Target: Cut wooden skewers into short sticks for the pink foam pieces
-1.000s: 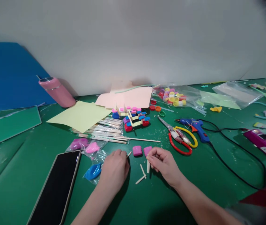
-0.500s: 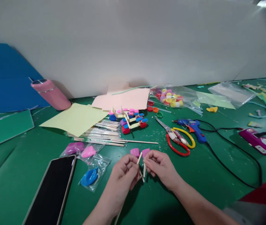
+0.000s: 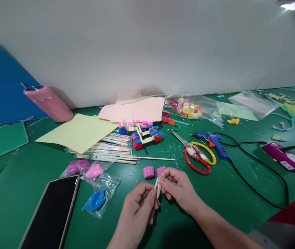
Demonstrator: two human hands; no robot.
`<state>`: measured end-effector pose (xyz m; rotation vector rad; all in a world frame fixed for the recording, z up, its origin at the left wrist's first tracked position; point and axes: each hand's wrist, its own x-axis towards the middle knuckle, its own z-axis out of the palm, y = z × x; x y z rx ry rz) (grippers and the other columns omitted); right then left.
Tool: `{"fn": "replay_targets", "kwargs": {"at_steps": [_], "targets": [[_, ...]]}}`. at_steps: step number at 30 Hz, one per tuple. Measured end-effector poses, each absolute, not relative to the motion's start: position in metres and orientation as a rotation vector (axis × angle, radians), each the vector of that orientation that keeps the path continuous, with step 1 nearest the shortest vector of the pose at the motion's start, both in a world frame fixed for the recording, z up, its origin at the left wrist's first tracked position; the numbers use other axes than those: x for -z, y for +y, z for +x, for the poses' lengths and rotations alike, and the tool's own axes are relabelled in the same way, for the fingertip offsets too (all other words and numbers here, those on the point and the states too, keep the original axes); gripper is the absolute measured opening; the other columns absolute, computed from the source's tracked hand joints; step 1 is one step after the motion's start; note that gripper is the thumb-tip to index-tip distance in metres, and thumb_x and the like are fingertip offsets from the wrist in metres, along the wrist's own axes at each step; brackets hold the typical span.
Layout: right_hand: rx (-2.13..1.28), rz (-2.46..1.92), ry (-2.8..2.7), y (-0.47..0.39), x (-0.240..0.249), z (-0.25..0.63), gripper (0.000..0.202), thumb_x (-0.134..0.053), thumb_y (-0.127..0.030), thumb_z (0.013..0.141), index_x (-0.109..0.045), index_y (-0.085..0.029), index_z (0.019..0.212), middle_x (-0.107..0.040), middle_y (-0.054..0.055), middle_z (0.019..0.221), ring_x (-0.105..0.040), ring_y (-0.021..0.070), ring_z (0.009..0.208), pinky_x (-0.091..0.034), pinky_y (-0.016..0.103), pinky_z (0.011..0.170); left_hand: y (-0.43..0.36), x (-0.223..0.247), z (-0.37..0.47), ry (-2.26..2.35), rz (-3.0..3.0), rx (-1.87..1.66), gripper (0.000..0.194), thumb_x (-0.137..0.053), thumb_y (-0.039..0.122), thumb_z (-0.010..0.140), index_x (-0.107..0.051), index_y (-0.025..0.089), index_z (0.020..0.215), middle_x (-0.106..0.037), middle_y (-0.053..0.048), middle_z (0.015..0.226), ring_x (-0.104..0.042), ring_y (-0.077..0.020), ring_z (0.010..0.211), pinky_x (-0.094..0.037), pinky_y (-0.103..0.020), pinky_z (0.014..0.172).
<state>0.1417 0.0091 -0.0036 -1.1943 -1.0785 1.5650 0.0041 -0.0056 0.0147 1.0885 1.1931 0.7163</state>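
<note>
My left hand [image 3: 141, 205] pinches a thin pale wooden stick [image 3: 156, 183] between thumb and fingertips. My right hand [image 3: 177, 186] pinches a second short wooden stick [image 3: 159, 191], held close beside the first; whether the two touch I cannot tell. Just beyond my fingers lie two pink clay blocks, the left block [image 3: 149, 172] in full view and the right block [image 3: 161, 171] partly behind my right hand. Further back stands a small assembly [image 3: 147, 135] of pale sticks with red, blue and pink pieces.
Scissors [image 3: 195, 152] and a blue glue gun [image 3: 212, 140] with a trailing cord lie to the right. At left are a phone [image 3: 50, 211], bagged blue clay [image 3: 95, 200], wrapped sticks [image 3: 108, 148], yellow paper [image 3: 78, 131] and a pink bottle [image 3: 49, 103]. A bag of bottle caps [image 3: 187, 108] lies behind.
My left hand has lowered slightly, its stick now lower and closer alongside the right hand's stick. More of the left pink block shows. The view has shifted a little.
</note>
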Motion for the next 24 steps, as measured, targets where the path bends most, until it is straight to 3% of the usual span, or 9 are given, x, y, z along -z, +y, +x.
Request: {"fn": "replay_targets", "kwargs": {"at_steps": [11,19,24], "targets": [[-1.569,-1.204,-1.075,0.008,0.0001,0.1382,0.024,-0.063,-0.034,0.069,-0.051,-0.014,0.065,-0.05,-0.006,0.049,-0.039,0.0031,0.035,-0.029,0.015,0.036,-0.0088,-0.0117,0.0053,1.178,1.16,-0.93,0.013,-0.054,0.026,0.076,-0.058,0.017,0.068,-0.049,0.002,0.067,-0.047,-0.0075,0.043,-0.039,-0.02,0.04],[-1.582,-1.177,-1.085,0.0072,0.0009,0.1375,0.028,-0.064,-0.04,0.068,-0.052,-0.015,0.065,-0.052,-0.005,0.05,-0.041,0.0038,0.036,-0.032,0.016,0.036,-0.0082,-0.0136,0.004,1.178,1.047,-0.86,0.017,-0.058,0.031,0.073,-0.058,0.016,0.066,-0.057,0.001,0.058,-0.044,-0.0063,0.036,-0.036,-0.019,0.038],[-1.585,-1.17,-1.083,0.0076,-0.0006,0.1377,0.031,-0.065,-0.044,0.065,-0.053,-0.015,0.065,-0.052,-0.004,0.051,-0.041,0.0042,0.036,-0.032,0.017,0.036,-0.0076,-0.0152,0.0034,1.193,1.007,-0.842,0.018,-0.058,0.03,0.073,-0.058,0.015,0.064,-0.051,0.005,0.044,-0.039,-0.0052,0.034,-0.03,-0.017,0.039]]}}
